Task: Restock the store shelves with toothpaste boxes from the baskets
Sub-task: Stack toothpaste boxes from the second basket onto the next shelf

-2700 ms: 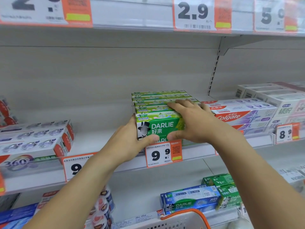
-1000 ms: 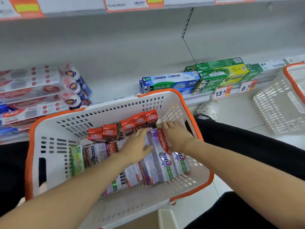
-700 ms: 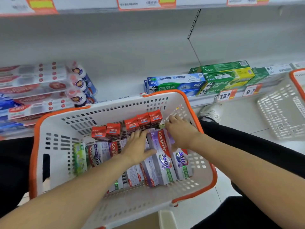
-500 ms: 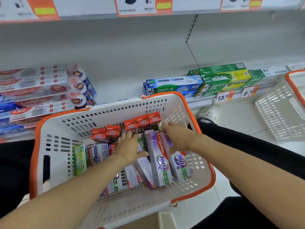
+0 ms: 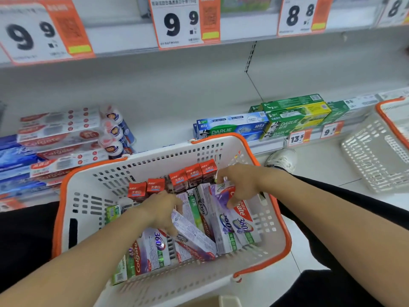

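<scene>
The white perforated plastic basket with orange rim (image 5: 285, 231) sits nearest the viewer, between the person's dark-clad legs. Inside it, purple-and-white Colgate 360 toothpaste boxes (image 5: 223, 227) lie flat or partly on edge, long axes running roughly from the basket's near wall to its far wall, some slanted. The left hand (image 5: 161, 209) has fingers curled around one tilted purple-and-white box (image 5: 194, 235), whose long axis slopes toward the basket's near right corner. The right hand (image 5: 239, 185) grasps the far end of a box with a red Colgate panel (image 5: 242, 214), thumb pressed on its face. Along the basket's far wall, small red square cartons (image 5: 177, 180) stand in a row. Beyond the basket, the grey metal shelf (image 5: 168, 138) carries blue and green Darlie boxes (image 5: 234, 126) lying lengthwise. A second white basket (image 5: 374, 151) stands to the right on pale floor tiles. Orange price tags (image 5: 183, 21) hang above.
</scene>
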The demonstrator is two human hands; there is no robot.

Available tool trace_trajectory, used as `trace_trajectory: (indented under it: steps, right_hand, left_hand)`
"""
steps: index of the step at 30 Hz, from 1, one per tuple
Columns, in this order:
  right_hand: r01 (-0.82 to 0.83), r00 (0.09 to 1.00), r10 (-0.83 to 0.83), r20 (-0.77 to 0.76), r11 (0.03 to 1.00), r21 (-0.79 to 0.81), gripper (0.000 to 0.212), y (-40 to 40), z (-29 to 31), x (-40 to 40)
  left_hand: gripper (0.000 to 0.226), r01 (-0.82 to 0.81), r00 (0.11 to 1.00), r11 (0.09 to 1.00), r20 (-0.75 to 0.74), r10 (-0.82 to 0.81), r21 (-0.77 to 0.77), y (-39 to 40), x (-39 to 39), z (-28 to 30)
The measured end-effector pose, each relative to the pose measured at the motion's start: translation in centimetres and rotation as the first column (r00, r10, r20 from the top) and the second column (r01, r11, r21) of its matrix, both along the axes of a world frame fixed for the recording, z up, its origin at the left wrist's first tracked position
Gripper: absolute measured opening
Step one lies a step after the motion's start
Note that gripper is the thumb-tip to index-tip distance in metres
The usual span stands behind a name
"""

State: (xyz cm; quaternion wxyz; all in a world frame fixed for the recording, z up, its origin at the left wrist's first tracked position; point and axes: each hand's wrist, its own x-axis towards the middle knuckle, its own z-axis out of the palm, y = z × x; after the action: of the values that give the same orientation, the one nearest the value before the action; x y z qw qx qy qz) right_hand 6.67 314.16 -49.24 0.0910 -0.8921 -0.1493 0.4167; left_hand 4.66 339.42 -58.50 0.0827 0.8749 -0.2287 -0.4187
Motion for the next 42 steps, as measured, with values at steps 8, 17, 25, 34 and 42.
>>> trace_trajectory:
  steps: [8,17,25,34,42]
  right_hand:
    - [-0.044,0.992,0.020,0.124,0.981,0.191,0.062,0.6,10.2,3.2]
    - [0.074,0.940,-0.291,0.179,0.685,0.725,0.047,4.6,18.5,4.4]
    - [0.282,0.874,-0.483,-0.057,0.408,0.868,0.062,8.6,17.8,4.4]
    - [0.249,0.965,-0.212,-0.153,0.562,0.789,0.063,7.1,17.3,5.1]
    - [0.132,0.942,-0.336,0.006,0.387,0.913,0.055,9.2,20.4,4.7]
  left_hand:
    - [0.052,-0.213,0.974,0.917,-0.144,0.173,-0.337,1.1,2.6,11.4]
    - [0.068,-0.209,0.935,0.817,0.136,0.328,-0.537,3.4,5.9,26.5]
    - [0.042,-0.208,0.954,0.708,0.020,0.299,-0.675,6.5,5.9,28.4]
    - [0.038,-0.333,0.883,0.474,-0.093,0.460,-0.816,9.6,6.0,29.6]
    - [0.046,-0.446,0.693,0.151,-0.234,0.681,-0.882,13.1,5.0,30.4]
